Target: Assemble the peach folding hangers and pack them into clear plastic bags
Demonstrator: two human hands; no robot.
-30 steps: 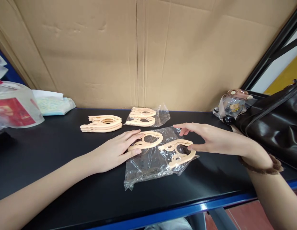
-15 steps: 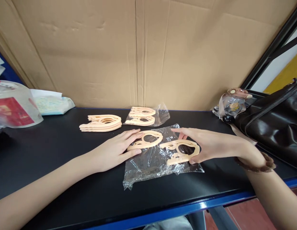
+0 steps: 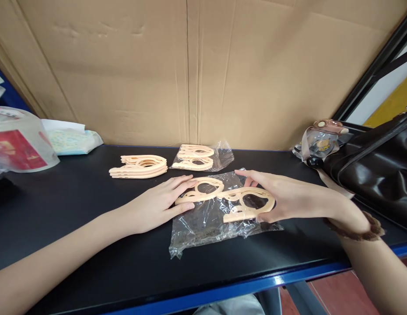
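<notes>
Two cream folding clothes hangers lie on a clear plastic bag (image 3: 203, 227) in front of me. My left hand (image 3: 160, 203) holds the left end of one folding hanger (image 3: 219, 186), with the thumb on its near side and the fingers over its far side. On the right, my right hand (image 3: 285, 197) grips the rounded end of the other folding hanger (image 3: 239, 214) between thumb and fingers. The inner ends of the two hangers meet or overlap slightly. Whether they are inside the bag or on top of it, I cannot tell.
A stack of folded hangers (image 3: 139, 170) lies at the back left, beside more hangers (image 3: 195, 164) on a clear bag. A black leather bag (image 3: 374, 162) and a strapped clear bottle (image 3: 321, 140) are at right. A plastic container (image 3: 22, 140) and tissue pack (image 3: 72, 140) stand left.
My right hand has shifted its hanger slightly, its near arm moving left and a little away from me. My left hand keeps its hold. The view has tilted slightly.
</notes>
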